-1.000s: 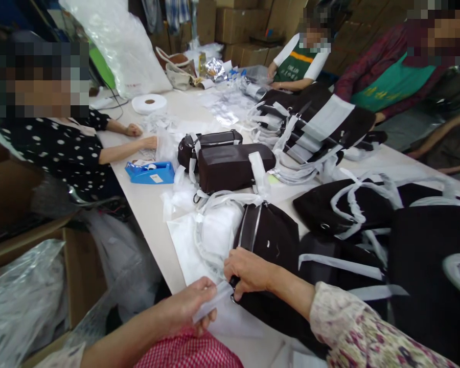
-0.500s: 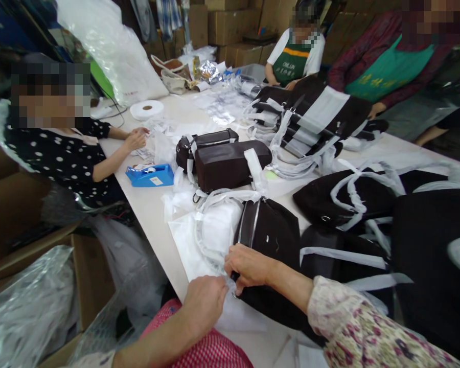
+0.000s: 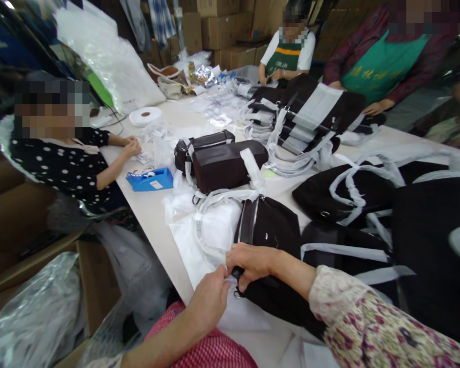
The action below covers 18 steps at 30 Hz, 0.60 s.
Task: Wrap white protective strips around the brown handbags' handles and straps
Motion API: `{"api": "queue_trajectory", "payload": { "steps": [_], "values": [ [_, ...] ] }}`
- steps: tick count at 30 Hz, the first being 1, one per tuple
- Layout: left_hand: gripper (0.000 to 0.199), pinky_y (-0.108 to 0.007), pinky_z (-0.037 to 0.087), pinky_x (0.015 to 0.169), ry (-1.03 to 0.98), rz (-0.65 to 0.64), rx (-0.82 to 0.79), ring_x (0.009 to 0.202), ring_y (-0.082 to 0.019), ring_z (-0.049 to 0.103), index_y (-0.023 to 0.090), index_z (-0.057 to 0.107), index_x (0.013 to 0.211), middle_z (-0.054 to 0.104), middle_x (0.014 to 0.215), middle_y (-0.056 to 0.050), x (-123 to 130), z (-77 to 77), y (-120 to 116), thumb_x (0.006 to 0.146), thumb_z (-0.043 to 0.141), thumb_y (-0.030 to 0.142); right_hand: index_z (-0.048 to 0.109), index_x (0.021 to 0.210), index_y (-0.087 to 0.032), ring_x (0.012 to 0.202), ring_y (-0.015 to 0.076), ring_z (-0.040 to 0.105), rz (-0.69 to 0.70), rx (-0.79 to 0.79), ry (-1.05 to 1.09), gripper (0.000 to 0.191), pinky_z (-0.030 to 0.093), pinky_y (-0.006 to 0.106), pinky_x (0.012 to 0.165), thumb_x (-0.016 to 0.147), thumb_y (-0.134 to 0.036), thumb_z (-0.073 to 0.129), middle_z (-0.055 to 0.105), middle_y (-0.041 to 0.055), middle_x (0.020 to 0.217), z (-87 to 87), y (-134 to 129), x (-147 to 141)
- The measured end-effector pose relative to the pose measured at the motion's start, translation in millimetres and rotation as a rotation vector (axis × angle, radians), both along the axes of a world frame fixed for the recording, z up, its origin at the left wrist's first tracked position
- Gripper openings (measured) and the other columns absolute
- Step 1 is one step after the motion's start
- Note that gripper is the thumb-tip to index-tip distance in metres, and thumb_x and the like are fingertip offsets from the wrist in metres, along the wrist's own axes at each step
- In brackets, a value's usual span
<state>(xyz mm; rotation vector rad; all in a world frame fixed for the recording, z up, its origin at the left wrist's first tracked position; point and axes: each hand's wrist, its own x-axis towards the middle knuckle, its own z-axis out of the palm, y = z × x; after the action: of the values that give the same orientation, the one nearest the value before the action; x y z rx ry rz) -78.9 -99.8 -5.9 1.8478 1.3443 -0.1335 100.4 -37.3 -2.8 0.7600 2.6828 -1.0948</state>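
A black bag with a zip lies on the table before me. Its handle is wrapped in white material and loops out to the left over a white sheet. My right hand is closed on the bag's side, fingers and thumb around a small black tab at the handle's end. Just below the tab shows a metal ring. My left hand is pinched closed against the right fingertips, at the end of the wrapped handle; what lies between its fingers is hidden.
Dark bags stand behind, and more black bags with white-wrapped straps lie at right. A blue tape dispenser and a white roll are at left. Several co-workers sit or stand around the table. An open carton is at lower left.
My left hand has shifted slightly up and turned by the right fingertips. The clear-white wrap between my hands shows less, and the black tab and ring show more.
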Motion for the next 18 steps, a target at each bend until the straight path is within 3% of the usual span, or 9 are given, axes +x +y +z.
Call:
{"api": "queue_trajectory", "payload": {
  "steps": [3,7,14,18],
  "values": [
    [0.016,-0.028,0.039,0.071,-0.010,0.055,0.030,0.085,-0.020,0.062,0.014,0.055,0.100,0.068,0.089,-0.008,1,5.0,1,0.089,0.045,0.019,0.070,0.094,-0.016,0.093,0.0223,0.057,-0.043,0.018,-0.007,0.029,0.039,0.029,0.077,0.073,-0.033,0.078,0.069,0.0061,0.091,1.7,-2,0],
    [0.016,-0.027,0.039,0.069,-0.018,0.027,0.031,0.083,-0.020,0.063,0.016,0.060,0.087,0.069,0.086,-0.007,0,6.2,5,0.089,0.045,0.024,0.069,0.080,-0.015,0.085,0.0214,0.057,-0.085,0.143,-0.034,0.017,0.038,0.031,0.074,0.077,-0.031,0.074,0.069,0.0065,0.083,3.6,-13,-7],
    [0.030,-0.032,0.044,0.079,0.169,-0.128,0.033,0.097,-0.025,0.065,0.020,0.067,0.097,0.072,0.099,-0.009,10,6.6,9,0.089,0.040,0.028,0.068,0.078,-0.013,0.084,0.0228,0.058,-0.114,0.254,-0.072,0.018,0.036,0.032,0.069,0.074,-0.030,0.076,0.070,0.0072,0.082,1.6,-25,-12],
    [0.030,-0.032,0.045,0.082,0.170,-0.091,0.010,0.097,-0.024,0.065,0.016,0.069,0.095,0.072,0.099,-0.011,17,3.6,11,0.087,0.040,0.024,0.068,0.077,-0.013,0.083,0.0235,0.058,-0.128,0.270,-0.068,0.019,0.036,0.033,0.068,0.074,-0.030,0.075,0.069,0.0080,0.080,-6.2,-23,-13]
  ]
}}
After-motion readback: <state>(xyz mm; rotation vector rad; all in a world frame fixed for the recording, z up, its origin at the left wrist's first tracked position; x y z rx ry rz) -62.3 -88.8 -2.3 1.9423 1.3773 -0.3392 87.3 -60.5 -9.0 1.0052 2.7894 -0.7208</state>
